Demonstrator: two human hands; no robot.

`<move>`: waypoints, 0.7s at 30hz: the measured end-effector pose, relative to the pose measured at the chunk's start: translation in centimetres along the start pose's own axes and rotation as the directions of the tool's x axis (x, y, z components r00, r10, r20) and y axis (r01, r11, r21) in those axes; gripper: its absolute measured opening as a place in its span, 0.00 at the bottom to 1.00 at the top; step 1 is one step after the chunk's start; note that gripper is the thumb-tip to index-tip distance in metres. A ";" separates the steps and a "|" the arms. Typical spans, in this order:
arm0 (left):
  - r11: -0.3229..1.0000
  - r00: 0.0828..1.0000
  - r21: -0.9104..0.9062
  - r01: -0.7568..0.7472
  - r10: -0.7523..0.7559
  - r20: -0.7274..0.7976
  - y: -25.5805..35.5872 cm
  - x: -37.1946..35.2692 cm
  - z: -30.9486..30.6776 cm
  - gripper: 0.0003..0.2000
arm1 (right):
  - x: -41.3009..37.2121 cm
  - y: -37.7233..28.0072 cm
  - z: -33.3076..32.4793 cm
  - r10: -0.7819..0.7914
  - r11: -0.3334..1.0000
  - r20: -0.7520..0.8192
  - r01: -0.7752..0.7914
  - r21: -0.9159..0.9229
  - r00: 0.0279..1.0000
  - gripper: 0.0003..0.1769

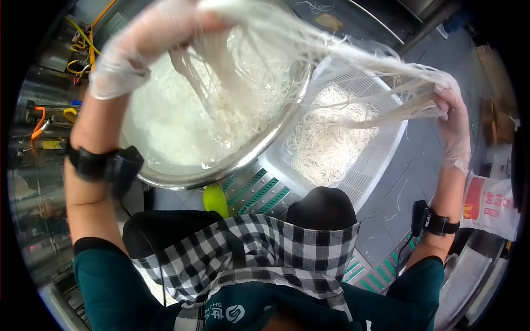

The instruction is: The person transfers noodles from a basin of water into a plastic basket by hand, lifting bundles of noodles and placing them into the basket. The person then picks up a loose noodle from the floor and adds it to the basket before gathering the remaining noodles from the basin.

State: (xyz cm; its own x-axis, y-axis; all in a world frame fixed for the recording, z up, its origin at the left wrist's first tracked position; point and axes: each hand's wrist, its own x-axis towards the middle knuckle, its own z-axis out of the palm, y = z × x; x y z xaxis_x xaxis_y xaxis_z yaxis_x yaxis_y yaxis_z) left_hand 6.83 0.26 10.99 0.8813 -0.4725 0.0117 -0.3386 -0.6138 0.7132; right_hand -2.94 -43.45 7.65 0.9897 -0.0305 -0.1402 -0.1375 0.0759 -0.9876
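Note:
A long bundle of white noodles (331,47) stretches between my two raised, gloved hands. My left hand (176,27) is closed on one end above a large metal basin (259,144), and strands hang from it into the cloudy water. Out to the right, my right hand (450,102) grips the other end with its fingers wrapped round the strands. Beneath the stretched bundle, a white plastic basket (381,160) holds a heap of noodles (331,138). Some strands droop from the right hand toward this heap.
Metal grating with green strips (256,193) lies under the basin and basket. Grey floor tiles (381,204) show to the right, with stray strands on them. A printed white sack (488,204) stands at the far right. Orange and yellow hoses (38,124) hang on the left.

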 end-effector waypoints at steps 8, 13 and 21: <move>0.769 0.766 -0.505 -0.392 0.576 0.284 7.7 3.4 9.2 0.14 | -0.2 -1.8 -1.0 0.035 0.994 -0.061 -0.041 -0.098 0.998 0.15; 0.891 0.720 0.077 -0.448 0.308 0.622 4.4 0.9 20.0 0.17 | 1.2 8.2 0.7 0.726 0.179 -0.023 -0.221 -0.959 0.688 0.24; 0.779 0.811 0.508 -0.369 0.002 0.585 -7.1 -3.1 19.5 0.46 | 8.8 20.8 9.7 0.284 0.959 0.144 -0.280 -0.043 0.948 0.34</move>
State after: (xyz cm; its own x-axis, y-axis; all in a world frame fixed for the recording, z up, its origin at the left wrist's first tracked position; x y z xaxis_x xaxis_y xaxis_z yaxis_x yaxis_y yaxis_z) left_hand 0.04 -6.29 -7.75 0.5208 -0.7545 -0.3994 -0.7559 -0.6250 0.1948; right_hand 3.27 -32.50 -13.39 0.9051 0.1363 -0.4027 -0.4110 0.0384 -0.9108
